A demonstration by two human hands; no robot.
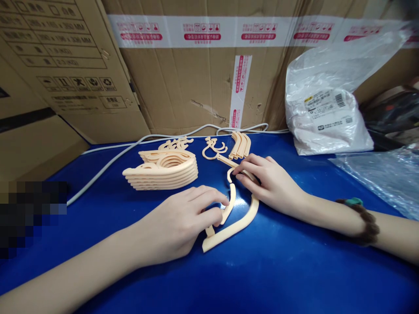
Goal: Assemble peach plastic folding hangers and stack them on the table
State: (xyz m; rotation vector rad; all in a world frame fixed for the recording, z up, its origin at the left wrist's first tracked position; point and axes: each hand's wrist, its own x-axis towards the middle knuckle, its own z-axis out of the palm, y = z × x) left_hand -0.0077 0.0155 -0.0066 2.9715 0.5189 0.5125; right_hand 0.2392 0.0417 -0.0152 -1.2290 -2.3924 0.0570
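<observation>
Cream plastic clothes hanger parts lie on the blue table [294, 261]. My left hand [188, 218] is closed, its thumb and forefinger at a short curved hanger arm [231, 200]. Beneath the fingers of my right hand [266, 181], which is also closed, is a hanger piece [227, 162], partly covered by the hand. Between the hands is a small hook [229, 175]. A longer curved hanger arm [234, 230] rests on the table below both hands, its left end near my left fingertips.
A stack of hanger frames [163, 172] stands at left. Behind are loose hooks [176, 143], more hooks [212, 146] and several curved arms [240, 145]. A grey cable [111, 168] runs before cardboard boxes [196, 87]. A white plastic bag [322, 117] and clear film [386, 174] lie right.
</observation>
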